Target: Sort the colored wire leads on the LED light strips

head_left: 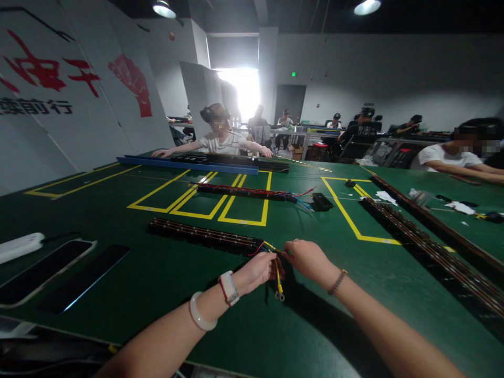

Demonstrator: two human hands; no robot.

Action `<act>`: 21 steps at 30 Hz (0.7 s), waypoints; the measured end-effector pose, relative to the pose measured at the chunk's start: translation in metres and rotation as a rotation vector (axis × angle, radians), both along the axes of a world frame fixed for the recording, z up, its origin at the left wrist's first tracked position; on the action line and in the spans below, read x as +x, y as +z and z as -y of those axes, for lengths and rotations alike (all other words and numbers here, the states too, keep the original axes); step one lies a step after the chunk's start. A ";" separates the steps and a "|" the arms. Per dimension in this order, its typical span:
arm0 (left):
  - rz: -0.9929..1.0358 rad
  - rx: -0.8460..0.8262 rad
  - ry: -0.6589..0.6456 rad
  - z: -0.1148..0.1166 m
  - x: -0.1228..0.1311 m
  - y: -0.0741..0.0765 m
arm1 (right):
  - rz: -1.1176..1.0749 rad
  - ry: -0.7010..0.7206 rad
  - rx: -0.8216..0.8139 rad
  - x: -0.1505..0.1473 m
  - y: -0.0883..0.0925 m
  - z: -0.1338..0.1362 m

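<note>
Head view: hands (258, 272) adjacent at wires (279, 286)

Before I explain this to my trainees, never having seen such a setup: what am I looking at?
There is no machine here, just a person's two bare hands. The single picture comes from a camera on that person's head, facing forward and down. The left hand holds yellow wires with ring-shaped ends hanging down; the right hand is at the wires beside it, its exact grip too small to tell. A long dark strip lies by the hands on a green table, marked with yellow outlines. Across it sits another person.
</note>
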State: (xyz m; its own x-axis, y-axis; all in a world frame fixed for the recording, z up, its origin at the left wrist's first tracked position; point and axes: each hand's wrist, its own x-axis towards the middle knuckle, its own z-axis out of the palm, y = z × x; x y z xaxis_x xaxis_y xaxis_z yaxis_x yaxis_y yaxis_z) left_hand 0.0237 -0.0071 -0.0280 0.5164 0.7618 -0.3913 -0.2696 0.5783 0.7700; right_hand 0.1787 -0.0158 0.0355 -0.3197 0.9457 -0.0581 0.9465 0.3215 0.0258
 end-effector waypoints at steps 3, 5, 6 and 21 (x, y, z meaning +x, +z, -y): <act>0.006 0.003 0.000 0.000 0.000 -0.001 | -0.047 0.008 -0.028 0.003 0.002 0.000; 0.017 0.011 -0.007 0.000 0.000 -0.002 | -0.073 0.012 -0.027 0.005 0.003 0.000; 0.019 0.016 -0.010 0.000 -0.001 -0.001 | -0.082 0.011 -0.021 0.005 0.003 0.000; -0.016 0.052 -0.058 0.001 -0.002 0.004 | -0.087 -0.059 0.059 0.013 -0.008 -0.017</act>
